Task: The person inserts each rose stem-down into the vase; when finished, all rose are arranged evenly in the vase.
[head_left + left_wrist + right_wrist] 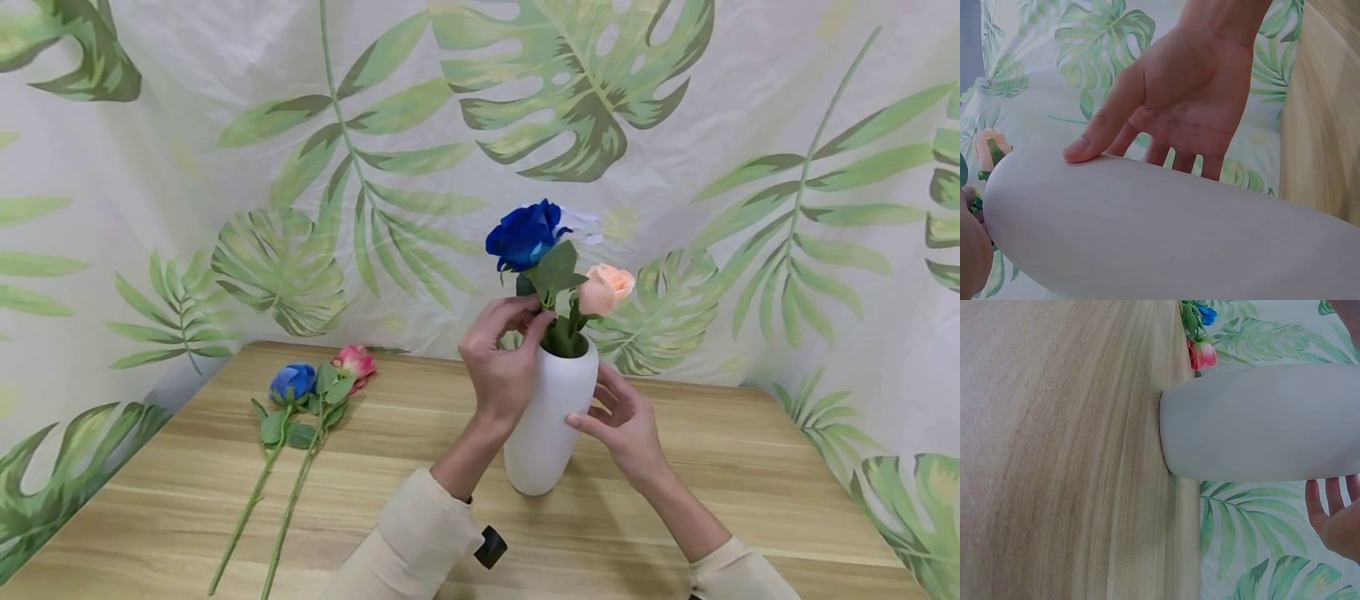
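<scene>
We stood the white vase (551, 417) near the middle of the tabletop (750, 467), a blue rose (522, 234) and a peach rose (607, 288) in it. Our left hand (502, 358) pinched the stems at the vase's mouth; our right hand (626, 421) rested straight fingers (1094, 140) against its side. Two more roses (318, 379) lay toward the left edge.

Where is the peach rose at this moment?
In the head view, the peach rose stands in the white vase, right of the blue rose.
</scene>
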Demonstrator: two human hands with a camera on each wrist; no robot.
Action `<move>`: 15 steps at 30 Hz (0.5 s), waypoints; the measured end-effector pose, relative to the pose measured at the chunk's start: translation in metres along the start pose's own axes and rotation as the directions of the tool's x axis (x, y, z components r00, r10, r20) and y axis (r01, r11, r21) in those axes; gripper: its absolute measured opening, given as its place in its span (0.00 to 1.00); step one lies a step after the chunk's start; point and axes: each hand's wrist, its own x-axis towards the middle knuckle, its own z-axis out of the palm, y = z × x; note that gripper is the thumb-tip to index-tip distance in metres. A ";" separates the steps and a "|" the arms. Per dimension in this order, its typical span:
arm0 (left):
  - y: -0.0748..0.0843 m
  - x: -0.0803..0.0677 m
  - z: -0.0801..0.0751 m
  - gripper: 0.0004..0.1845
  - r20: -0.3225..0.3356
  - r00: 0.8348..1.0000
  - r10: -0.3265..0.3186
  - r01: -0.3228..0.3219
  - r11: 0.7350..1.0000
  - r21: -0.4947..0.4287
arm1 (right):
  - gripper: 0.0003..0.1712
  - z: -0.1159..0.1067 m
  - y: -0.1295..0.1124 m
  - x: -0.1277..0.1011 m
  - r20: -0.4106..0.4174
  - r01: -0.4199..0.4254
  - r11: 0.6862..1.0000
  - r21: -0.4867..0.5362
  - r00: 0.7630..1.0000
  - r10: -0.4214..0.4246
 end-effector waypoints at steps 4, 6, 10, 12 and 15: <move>0.001 0.003 0.000 0.08 -0.053 0.998 0.021 -0.022 1.000 -0.018 | 0.44 0.000 0.000 0.000 0.002 -0.003 1.000 0.005 1.000 0.003; 0.001 0.004 0.000 0.10 -0.080 0.997 0.023 -0.025 0.999 -0.025 | 0.44 0.000 0.000 0.000 0.002 -0.001 1.000 0.005 1.000 0.001; 0.000 0.005 0.001 0.16 -0.114 0.993 0.036 -0.042 0.998 -0.044 | 0.44 0.000 -0.001 0.001 0.000 0.007 1.000 0.009 1.000 -0.007; -0.002 0.005 0.002 0.18 -0.122 0.991 0.061 -0.067 0.997 -0.047 | 0.44 0.000 -0.001 0.001 -0.001 0.009 1.000 0.012 1.000 -0.009; -0.004 0.005 0.003 0.20 -0.128 0.987 0.096 -0.104 0.993 -0.058 | 0.44 0.000 -0.001 0.001 0.002 0.012 1.000 0.013 1.000 -0.012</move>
